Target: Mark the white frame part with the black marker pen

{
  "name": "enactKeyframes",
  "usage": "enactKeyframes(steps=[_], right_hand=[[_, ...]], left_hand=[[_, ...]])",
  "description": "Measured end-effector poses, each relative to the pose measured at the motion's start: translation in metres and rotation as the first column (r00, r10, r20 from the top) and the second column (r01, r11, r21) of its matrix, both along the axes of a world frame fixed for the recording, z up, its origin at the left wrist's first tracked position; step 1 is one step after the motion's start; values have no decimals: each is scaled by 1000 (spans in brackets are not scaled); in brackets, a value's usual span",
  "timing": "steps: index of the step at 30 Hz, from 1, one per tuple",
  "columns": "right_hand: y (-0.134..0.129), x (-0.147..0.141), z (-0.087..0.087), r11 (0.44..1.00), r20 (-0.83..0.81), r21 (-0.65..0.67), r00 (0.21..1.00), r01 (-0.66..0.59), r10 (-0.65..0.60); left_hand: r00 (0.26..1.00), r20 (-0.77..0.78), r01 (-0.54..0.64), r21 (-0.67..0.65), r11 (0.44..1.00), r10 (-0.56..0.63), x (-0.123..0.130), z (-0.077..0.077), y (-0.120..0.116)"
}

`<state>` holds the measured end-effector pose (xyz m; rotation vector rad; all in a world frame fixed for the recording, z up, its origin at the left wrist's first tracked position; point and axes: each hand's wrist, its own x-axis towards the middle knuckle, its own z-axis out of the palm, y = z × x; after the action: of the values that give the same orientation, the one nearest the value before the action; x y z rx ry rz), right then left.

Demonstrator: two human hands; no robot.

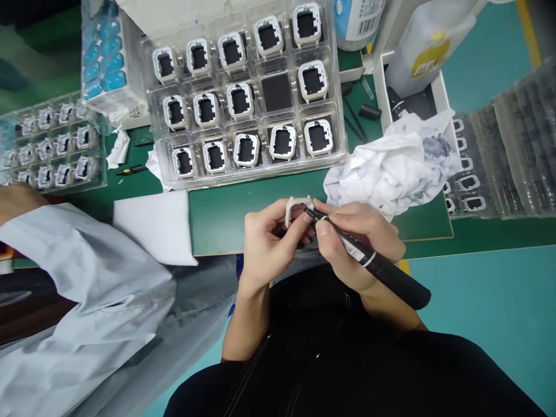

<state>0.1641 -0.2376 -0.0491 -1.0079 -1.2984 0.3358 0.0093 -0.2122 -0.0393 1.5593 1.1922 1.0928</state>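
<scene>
note watch-case frame (pixel 297 201) pinched in left hand (pixel 270 243), on near side of clear tray (pixel 260 176), and black marker (pixel 382 269) clamped in right hand (pixel 369 227), tip at or near frame edge. guard against stray ink, likely from tip slip or loosened left-hand pinch.

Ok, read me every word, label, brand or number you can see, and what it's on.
I can't read any text for certain.
Black marker in the right hand: pale label, print too small.
Blue-and-white bottle: barcode and small print, blurred.
Translucent bottle: marks on the yellow emblem, unreadable.
Pale frame in the left hand: no text visible.
</scene>
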Motion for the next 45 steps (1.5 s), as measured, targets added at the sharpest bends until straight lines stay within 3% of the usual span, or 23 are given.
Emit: enactKeyframes(steps=[16, 27, 38, 45], right_hand=[[-2, 1, 1, 997, -14, -74, 1000, -16, 15], [-1, 2, 2, 998, -20, -56, 1000, -12, 11], [-1, 2, -2, 998, -52, -68, 999, -4, 0], [-1, 2, -4, 997, -88, -77, 996, -31, 24]], left_hand=[[997, -80, -10, 61, 998, 15, 0, -6, -2], [992, -117, -31, 97, 995, 42, 1, -8, -4], [968, -234, -26, 245, 969, 85, 3, -12, -8], [969, -240, 3, 250, 968, 59, 3, -10, -7]])
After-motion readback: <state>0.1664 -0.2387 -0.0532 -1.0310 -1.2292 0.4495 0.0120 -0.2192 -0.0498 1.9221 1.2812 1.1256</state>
